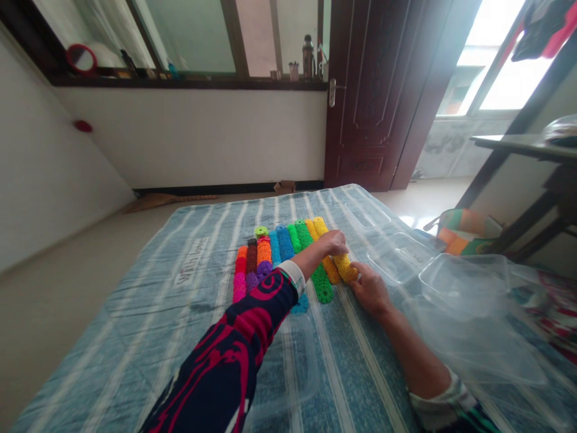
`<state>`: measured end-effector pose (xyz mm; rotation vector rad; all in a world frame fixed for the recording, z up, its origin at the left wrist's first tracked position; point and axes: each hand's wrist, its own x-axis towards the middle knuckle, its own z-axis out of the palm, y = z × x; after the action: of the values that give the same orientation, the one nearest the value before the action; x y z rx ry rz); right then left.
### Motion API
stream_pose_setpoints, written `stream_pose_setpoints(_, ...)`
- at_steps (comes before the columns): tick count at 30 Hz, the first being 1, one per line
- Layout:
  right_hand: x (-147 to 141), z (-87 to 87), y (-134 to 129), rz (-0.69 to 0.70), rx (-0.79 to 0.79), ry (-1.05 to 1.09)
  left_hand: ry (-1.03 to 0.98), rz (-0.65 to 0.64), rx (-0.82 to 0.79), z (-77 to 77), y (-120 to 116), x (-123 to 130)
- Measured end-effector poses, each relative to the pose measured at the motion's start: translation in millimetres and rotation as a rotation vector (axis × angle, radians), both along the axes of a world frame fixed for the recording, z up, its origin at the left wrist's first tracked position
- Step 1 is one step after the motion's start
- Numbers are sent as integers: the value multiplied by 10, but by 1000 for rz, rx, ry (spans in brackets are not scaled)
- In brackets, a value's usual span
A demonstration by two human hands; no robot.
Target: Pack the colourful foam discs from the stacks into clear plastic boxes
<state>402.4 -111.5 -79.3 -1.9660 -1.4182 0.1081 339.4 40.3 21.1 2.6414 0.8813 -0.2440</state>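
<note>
Rows of small notched plastic discs lie side by side on the striped bed cover, sorted by colour: pink, red, brown, orange, purple, blue, green and yellow. My left hand reaches across the rows and rests with its fingers curled on the rightmost yellow row. At the near end of that same row is my right hand, thumb and fingertips closed round the end discs. The green row runs just left of the yellow ones. My left forearm covers part of the blue rows.
Clear plastic boxes and lids lie on the right of the bed. Another clear lid is under my left forearm. A dark red door and a ledge with a flask stand beyond. At the right is a table.
</note>
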Motion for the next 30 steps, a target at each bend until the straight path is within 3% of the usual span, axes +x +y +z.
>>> stream_pose_setpoints(17,-84,-4,48,-50,34,-3,-51,-21,-51,-133,-11,7)
stream_pose_setpoints(30,-102,-33,101,-47,100,59,-77,28,-62,-121,-124,-13)
